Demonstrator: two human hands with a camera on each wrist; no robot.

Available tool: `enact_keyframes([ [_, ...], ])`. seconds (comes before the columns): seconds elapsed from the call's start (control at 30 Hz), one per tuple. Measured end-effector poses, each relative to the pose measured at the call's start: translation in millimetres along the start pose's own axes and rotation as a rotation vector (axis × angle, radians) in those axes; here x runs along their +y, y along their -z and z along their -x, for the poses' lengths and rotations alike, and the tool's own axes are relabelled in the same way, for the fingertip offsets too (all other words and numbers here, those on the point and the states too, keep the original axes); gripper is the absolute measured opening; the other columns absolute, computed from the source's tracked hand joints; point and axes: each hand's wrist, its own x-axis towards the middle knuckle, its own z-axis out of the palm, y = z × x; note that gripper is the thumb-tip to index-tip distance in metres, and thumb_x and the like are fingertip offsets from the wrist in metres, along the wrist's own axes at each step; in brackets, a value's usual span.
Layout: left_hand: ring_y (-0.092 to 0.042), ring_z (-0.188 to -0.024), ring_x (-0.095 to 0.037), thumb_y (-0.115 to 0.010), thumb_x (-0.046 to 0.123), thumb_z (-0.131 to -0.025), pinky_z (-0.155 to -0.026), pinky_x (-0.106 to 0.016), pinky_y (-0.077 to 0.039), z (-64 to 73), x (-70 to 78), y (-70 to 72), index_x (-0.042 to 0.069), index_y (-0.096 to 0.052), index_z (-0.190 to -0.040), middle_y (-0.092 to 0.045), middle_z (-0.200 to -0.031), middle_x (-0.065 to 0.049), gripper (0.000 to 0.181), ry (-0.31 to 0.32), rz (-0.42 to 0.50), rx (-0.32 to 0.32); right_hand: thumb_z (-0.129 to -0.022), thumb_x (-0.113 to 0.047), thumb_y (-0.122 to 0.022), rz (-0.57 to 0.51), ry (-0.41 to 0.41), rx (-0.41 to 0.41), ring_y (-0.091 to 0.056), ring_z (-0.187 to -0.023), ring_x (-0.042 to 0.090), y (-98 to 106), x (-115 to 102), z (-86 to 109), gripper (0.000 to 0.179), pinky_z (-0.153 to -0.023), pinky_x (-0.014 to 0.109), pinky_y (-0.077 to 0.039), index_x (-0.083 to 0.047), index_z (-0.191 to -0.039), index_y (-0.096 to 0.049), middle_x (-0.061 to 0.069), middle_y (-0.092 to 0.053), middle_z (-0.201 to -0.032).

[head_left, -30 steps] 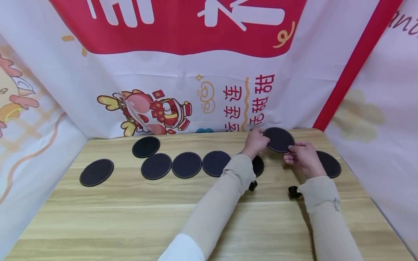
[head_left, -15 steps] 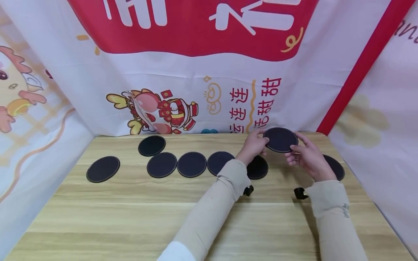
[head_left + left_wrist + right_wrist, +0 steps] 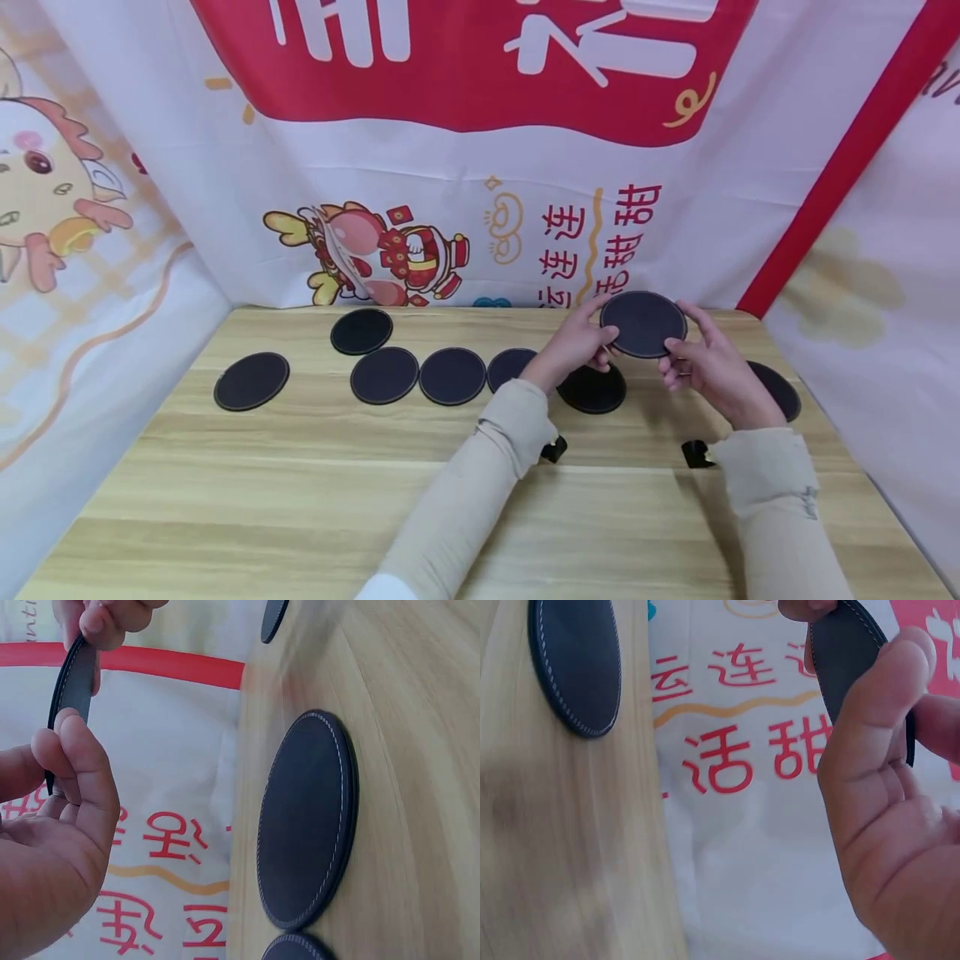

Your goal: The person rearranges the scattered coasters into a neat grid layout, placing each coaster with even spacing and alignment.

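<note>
A round black coaster (image 3: 643,324) with a stitched rim is held up above the back right of the wooden table. My left hand (image 3: 576,343) pinches its left edge, thumb on top and fingers beneath. At the opposite edge my right hand (image 3: 716,367) grips it the same way. Both wrist views show the raised coaster (image 3: 78,686) nearly edge-on, clear of the tabletop. Below the left hand lies another black coaster (image 3: 592,389), whose white stitching shows in the left wrist view. One more coaster (image 3: 775,390) is partly hidden behind the right wrist.
On the wooden table (image 3: 300,500), several more coasters (image 3: 452,377) lie in a row to the left. One coaster (image 3: 362,331) sits behind that row, and another (image 3: 251,381) lies far left. Printed cloth (image 3: 450,208) hangs along the back and sides.
The held coaster has tilted so its top faces the head camera more, and both hands have spread slightly around it. The head view has shifted, sliding the scene rightward.
</note>
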Motion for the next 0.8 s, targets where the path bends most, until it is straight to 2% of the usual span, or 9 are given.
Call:
enact_keyframes([
  [0.1,-0.049,-0.044,-0.013,-0.056,0.002,-0.102,-0.048,-0.027,-0.052,9.3,3.6,6.9,0.022,-0.037,-0.158,-0.064,-0.097,-0.040,0.062,0.001,-0.012,-0.007,-0.106,-0.011,-0.052,0.041,0.017,0.017,-0.063,-0.054,0.018,-8,-1,4.3,0.064,-0.055,0.030,-0.057,-0.019,-0.155,-0.012,0.010,-0.067,-0.071],
  [0.2,-0.049,-0.044,-0.014,-0.056,0.002,-0.102,-0.048,-0.027,-0.052,19.4,7.8,13.1,0.023,-0.038,-0.158,-0.066,-0.092,-0.036,0.062,0.000,-0.033,-0.012,-0.107,-0.010,-0.051,0.053,0.037,0.019,-0.062,-0.053,0.018,-15,0,7.3,0.057,-0.054,0.029,-0.056,-0.018,-0.153,-0.019,0.010,-0.066,-0.069],
  [0.37,-0.049,-0.045,-0.014,-0.057,0.002,-0.102,-0.048,-0.027,-0.052,34.3,10.0,23.0,0.025,-0.042,-0.156,-0.069,-0.079,-0.022,0.060,-0.017,-0.054,-0.015,-0.106,-0.009,-0.052,0.068,0.065,0.005,-0.062,-0.055,0.018,-28,4,11.0,0.059,-0.054,0.029,-0.056,-0.015,-0.155,-0.020,0.010,-0.066,-0.069],
  [0.53,-0.049,-0.045,-0.014,-0.058,0.002,-0.101,-0.048,-0.028,-0.052,47.8,9.5,34.0,0.025,-0.041,-0.156,-0.070,-0.081,-0.025,0.061,-0.015,-0.059,-0.018,-0.106,-0.009,-0.052,0.077,0.077,0.000,-0.062,-0.055,0.017,-43,10,14.2,0.062,-0.055,0.028,-0.056,-0.012,-0.158,-0.018,0.009,-0.066,-0.069],
  [0.8,-0.050,-0.044,-0.016,-0.060,0.004,-0.100,-0.048,-0.028,-0.050,65.9,7.5,51.0,0.024,-0.037,-0.158,-0.069,-0.071,-0.014,0.064,0.028,-0.111,-0.005,-0.104,-0.004,-0.051,0.116,0.060,0.042,-0.060,-0.052,0.017,-70,19,14.2,0.060,-0.052,0.030,-0.056,-0.011,-0.156,-0.021,0.010,-0.066,-0.066],
])
